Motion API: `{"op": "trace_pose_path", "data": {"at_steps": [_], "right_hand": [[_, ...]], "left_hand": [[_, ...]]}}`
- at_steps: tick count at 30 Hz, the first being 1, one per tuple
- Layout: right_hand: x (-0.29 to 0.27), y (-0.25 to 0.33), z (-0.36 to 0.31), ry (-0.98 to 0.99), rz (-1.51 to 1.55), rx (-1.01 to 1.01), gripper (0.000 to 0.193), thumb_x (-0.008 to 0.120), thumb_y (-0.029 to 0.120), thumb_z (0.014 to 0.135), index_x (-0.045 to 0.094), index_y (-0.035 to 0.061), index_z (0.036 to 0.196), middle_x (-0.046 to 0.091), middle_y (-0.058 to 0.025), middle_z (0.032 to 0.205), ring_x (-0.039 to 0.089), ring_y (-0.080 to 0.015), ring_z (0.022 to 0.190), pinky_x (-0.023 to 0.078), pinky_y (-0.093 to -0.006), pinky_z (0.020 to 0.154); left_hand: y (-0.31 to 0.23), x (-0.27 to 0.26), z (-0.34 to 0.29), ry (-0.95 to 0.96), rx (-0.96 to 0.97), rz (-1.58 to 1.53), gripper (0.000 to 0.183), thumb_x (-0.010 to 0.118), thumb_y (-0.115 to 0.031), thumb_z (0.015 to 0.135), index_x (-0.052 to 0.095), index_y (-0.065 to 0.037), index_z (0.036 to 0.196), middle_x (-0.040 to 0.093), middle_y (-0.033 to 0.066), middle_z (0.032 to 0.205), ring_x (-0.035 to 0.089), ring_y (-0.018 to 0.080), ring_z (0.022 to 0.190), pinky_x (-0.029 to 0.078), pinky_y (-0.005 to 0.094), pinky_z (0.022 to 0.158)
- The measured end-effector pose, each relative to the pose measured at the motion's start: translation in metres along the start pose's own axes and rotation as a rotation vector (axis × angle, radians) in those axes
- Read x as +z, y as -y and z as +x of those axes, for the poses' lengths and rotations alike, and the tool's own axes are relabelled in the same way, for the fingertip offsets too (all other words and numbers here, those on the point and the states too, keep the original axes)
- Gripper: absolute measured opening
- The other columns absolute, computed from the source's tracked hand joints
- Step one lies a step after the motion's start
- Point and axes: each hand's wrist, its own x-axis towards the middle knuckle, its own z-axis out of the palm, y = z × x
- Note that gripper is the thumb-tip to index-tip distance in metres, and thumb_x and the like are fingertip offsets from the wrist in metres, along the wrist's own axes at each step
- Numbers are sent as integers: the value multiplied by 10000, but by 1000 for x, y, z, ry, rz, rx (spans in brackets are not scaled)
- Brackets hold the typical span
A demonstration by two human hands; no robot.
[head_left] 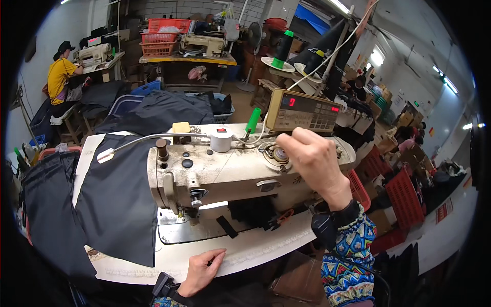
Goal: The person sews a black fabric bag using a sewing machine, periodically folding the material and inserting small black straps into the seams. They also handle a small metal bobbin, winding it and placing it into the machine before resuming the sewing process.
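A cream-coloured sewing machine (pixel 230 166) stands on a pale table in front of me. My right hand (pixel 313 156) is over the right part of its top, fingers closed beside a small bobbin (pixel 280 154) on a round winder. Whatever is between those fingertips is hidden. My left hand (pixel 203 270) rests at the table's front edge, fingers curled together, with nothing visible in it. A short black strip (pixel 226 226) lies by the metal plate. Behind it are dark cloth (pixel 250 212) and orange-handled snips (pixel 284 217). A large dark fabric panel (pixel 120 194) covers the table's left side.
A control panel (pixel 302 111) with red digits stands behind the machine, near a green-tipped thread cone (pixel 282 51). A bendable lamp (pixel 106 155) reaches left. Dark cloth (pixel 158 110) is heaped behind. A person in yellow (pixel 61 77) sits far left. Red crates (pixel 404 197) stand right.
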Motion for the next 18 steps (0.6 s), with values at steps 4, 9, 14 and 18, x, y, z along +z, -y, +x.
{"op": "trace_pose_path", "data": {"at_steps": [4, 9, 14, 18], "right_hand": [[-11, -4, -17, 87, 23, 62, 87, 630, 82, 810, 632, 98, 896, 544, -33, 761, 642, -200, 727, 502, -338, 563], [-17, 14, 4, 92, 64, -24, 74, 614, 83, 820, 622, 94, 893, 553, -28, 763, 640, -202, 735, 515, -339, 586], [-11, -9, -1, 138, -28, 29, 31, 615, 94, 828, 600, 87, 854, 548, -32, 753, 641, -205, 736, 513, -339, 587], [-32, 7, -9, 177, 100, 2, 42, 616, 93, 825, 607, 88, 866, 539, -35, 748, 640, -213, 732, 511, -357, 580]], "left_hand": [[-1, 1, -1, -16, -32, -57, 145, 703, -81, 922, 752, -6, 1036, 748, 140, 842, 703, 158, 689, 538, 263, 634], [-1, -1, -1, 5, -14, -13, 154, 706, -90, 925, 750, -6, 1046, 748, 143, 848, 709, 162, 699, 541, 263, 641], [1, -1, -2, -13, -8, -43, 152, 706, -95, 926, 750, -10, 1045, 745, 137, 838, 709, 165, 697, 540, 262, 639], [3, 2, -2, -16, -23, -46, 146, 703, -93, 928, 750, -11, 1039, 743, 134, 832, 711, 169, 697, 540, 263, 639]]}}
